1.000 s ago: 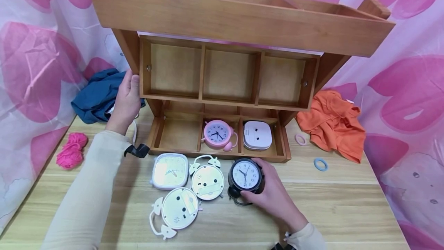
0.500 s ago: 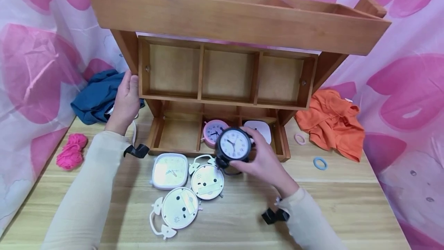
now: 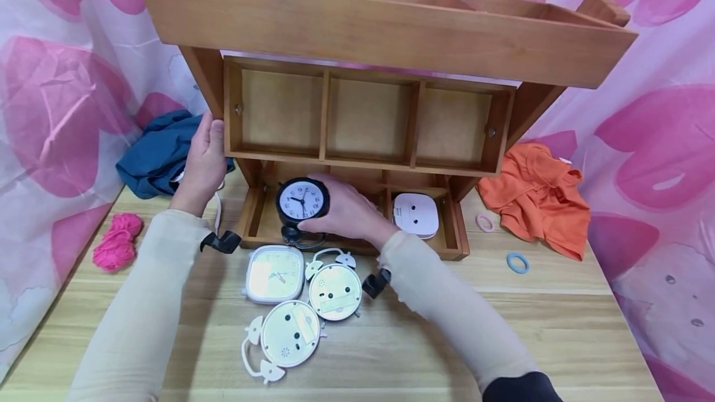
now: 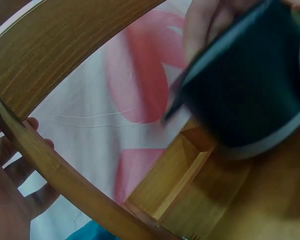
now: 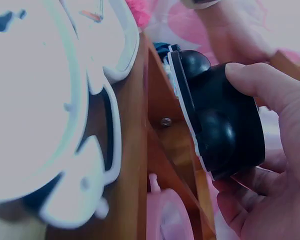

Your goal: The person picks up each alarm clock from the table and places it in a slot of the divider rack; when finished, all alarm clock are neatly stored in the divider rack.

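Note:
My right hand [image 3: 354, 209] grips a round black alarm clock [image 3: 301, 200] with a white dial, thumb on one side and fingers on the other. The clock is over the left compartment of the wooden rack's lower tray [image 3: 251, 243], dial up. In the right wrist view, the black clock [image 5: 230, 115] shows its two bells. My left hand [image 3: 202, 163] holds the rack's left side post [image 4: 65, 182], with fingers reaching behind it in the left wrist view. A pink alarm clock [image 5: 170, 215] in the middle compartment is mostly hidden by my right hand in the head view.
A white square clock [image 3: 414, 214] lies in the tray's right compartment. Before the rack lie another white clock [image 3: 275, 275] and two white twin-bell clocks [image 3: 335, 292], backs up. Blue cloth [image 3: 151, 157], pink yarn [image 3: 117, 242], orange cloth [image 3: 539, 197] and two rings [image 3: 517, 263] flank it.
My right hand has lifted the black clock off the table and carried it left and away, past the pink clock, to the tray's left compartment. The left hand has stayed in place.

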Demonstrator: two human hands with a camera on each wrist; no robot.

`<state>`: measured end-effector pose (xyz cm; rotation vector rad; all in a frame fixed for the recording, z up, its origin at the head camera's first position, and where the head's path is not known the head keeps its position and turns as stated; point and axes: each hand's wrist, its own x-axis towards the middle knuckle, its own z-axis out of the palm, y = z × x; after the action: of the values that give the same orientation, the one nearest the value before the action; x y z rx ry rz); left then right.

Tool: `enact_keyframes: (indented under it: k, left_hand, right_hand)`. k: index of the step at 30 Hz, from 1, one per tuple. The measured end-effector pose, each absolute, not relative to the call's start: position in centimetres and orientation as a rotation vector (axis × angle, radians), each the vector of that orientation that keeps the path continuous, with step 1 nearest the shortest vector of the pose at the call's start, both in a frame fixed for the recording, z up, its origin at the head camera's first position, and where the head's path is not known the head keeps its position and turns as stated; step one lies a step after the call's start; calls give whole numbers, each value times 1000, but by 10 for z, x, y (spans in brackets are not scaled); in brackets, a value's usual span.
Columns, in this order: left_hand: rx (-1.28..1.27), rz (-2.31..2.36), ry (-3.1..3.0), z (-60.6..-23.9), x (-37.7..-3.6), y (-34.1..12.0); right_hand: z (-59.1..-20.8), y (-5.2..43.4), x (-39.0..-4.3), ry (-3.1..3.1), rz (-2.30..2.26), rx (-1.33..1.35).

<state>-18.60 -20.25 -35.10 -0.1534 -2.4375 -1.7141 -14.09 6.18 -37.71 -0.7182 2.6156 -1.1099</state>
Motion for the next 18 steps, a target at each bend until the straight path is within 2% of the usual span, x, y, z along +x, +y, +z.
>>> enact_keyframes:
  k: [6,12,18]
  left_hand:
    - [-143,-1716,-2447,-351,-187,-201]
    - [-128,-1711,-2456,-351,-186,-201]
    - [-97,-1703,-2476,-350,-184,-201]
  right_hand:
    - [-386,36,-156,2604,-1030,-775]
    - [-390,22,-165,2655,-1013,-691]
    - [-390,12,-169,2799,-667,-772]
